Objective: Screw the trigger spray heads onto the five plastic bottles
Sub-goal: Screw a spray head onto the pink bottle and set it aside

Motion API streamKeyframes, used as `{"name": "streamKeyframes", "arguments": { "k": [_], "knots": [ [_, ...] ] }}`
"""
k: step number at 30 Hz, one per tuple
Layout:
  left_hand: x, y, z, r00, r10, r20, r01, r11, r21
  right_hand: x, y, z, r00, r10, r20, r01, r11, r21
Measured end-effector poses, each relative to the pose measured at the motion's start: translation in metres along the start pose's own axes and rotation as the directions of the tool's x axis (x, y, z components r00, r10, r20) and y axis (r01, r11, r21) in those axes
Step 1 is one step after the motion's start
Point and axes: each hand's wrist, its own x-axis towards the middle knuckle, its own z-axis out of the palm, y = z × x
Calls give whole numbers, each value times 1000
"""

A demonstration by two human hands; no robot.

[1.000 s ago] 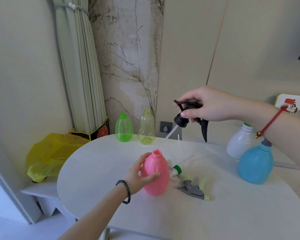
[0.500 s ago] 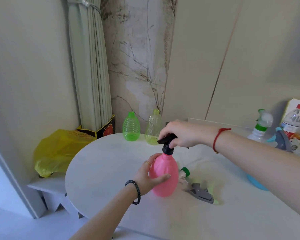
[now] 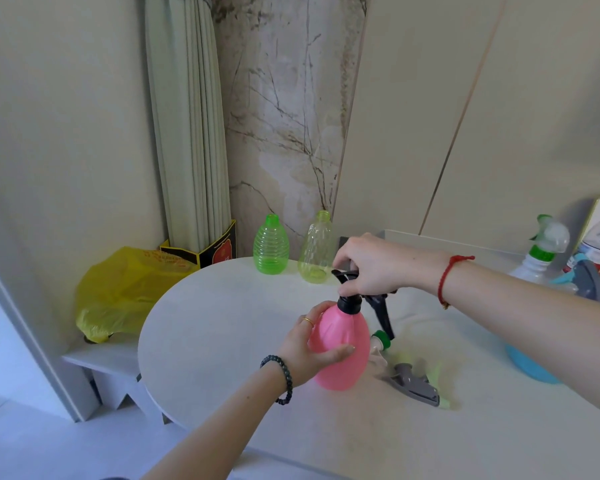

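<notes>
- The pink bottle (image 3: 342, 344) is stood upright on the near-left part of the round white surface (image 3: 222, 323), and is held around its belly by the left hand (image 3: 307, 351), fingers wrapped on it, thumb across the front.
- A black trigger spray head (image 3: 355, 296) is seated on the pink bottle's neck; its top is gripped by the right hand (image 3: 368, 263), fingers closed over it, lever hanging down to the right.
- Two loose spray heads are laid just right of the pink bottle: a white one with a green collar (image 3: 380, 342), and a grey one with a yellow-green tip (image 3: 418, 389).
- A green ribbed bottle (image 3: 271, 245) and a pale yellow bottle (image 3: 315, 249) are stood uncapped at the far edge, side by side.
- A white bottle with a spray head fitted (image 3: 537, 261) and a blue bottle (image 3: 530, 362) are seen at far right, the blue one partly hidden behind the right forearm.
- A yellow plastic bag (image 3: 125, 292) is left on a low shelf beyond the surface, left.
</notes>
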Motion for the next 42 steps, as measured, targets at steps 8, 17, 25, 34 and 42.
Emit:
{"name": "streamKeyframes", "arguments": {
  "k": [8, 17, 25, 34, 42],
  "knots": [
    [0, -1, 0, 1000, -6, -7, 6, 1000, -11, -6, 3, -18, 993, -48, 109, 43, 998, 48],
    [-2, -1, 1, 1000, 2, -7, -2, 1000, -28, -6, 10, -15, 986, -104, 132, 127, 975, -181],
    [-2, 3, 1, 1000, -11, -4, 11, 1000, -12, -4, 3, 9, 986, 133, 101, -151, 969, 195],
    [-1, 0, 1, 1000, -12, -6, 12, 1000, -21, -14, 7, -14, 977, -213, 8, 203, 916, -346],
    [1, -2, 3, 1000, -10, -20, 10, 1000, -2, -14, 6, -5, 986, 122, 111, -137, 981, 141]
  ]
}}
